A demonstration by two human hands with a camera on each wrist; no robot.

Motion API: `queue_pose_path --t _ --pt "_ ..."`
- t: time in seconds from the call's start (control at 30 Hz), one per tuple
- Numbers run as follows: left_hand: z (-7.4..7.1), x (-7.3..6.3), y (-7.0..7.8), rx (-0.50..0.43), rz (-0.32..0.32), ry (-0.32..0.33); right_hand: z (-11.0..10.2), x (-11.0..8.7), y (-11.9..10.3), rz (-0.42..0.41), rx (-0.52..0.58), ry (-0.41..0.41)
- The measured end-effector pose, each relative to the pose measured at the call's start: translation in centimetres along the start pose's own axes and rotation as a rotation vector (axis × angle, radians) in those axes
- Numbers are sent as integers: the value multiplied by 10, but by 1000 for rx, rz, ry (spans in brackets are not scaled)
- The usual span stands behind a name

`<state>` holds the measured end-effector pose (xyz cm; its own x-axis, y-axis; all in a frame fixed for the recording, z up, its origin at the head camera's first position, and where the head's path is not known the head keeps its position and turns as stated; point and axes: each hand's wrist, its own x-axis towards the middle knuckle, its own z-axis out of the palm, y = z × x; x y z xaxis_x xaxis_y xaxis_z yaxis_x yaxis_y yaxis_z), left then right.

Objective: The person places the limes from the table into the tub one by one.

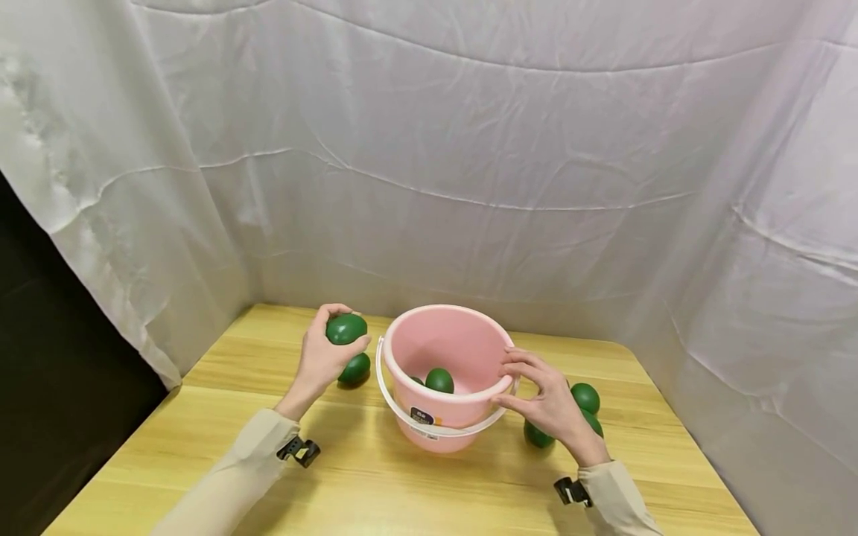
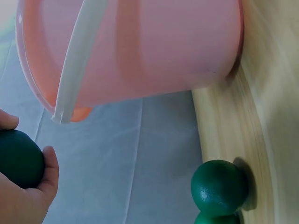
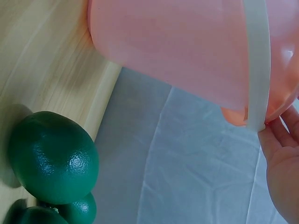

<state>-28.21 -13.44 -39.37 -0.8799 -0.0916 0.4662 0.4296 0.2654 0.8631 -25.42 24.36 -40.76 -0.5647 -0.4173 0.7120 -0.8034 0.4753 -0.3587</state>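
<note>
I see the left grip (image 1: 322,356) curled round a green fruit (image 1: 346,328) beside the pink bucket (image 1: 462,408), the right grip (image 1: 548,398) holding its rim (image 1: 439,397); more fruit (image 1: 439,380) lies inside

Table (image 1: 402,495): wooden, yellow, grained, its far right corner rounded. Directly upon it: one bucket (image 1: 462,409), pink with a white handle, stood near the middle; two green fruits (image 2: 219,186) lay close together to its left; three green fruits (image 1: 538,434) lay bunched to its right.

Bright head view, soft shadows on table (image 1: 429,495), glints on green fruit (image 3: 53,156)
</note>
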Motion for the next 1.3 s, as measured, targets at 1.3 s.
queue_pose_path --t 1.3 --pt "43 -2 17 38 173 -129 0 0 -2 34 -2 -16"
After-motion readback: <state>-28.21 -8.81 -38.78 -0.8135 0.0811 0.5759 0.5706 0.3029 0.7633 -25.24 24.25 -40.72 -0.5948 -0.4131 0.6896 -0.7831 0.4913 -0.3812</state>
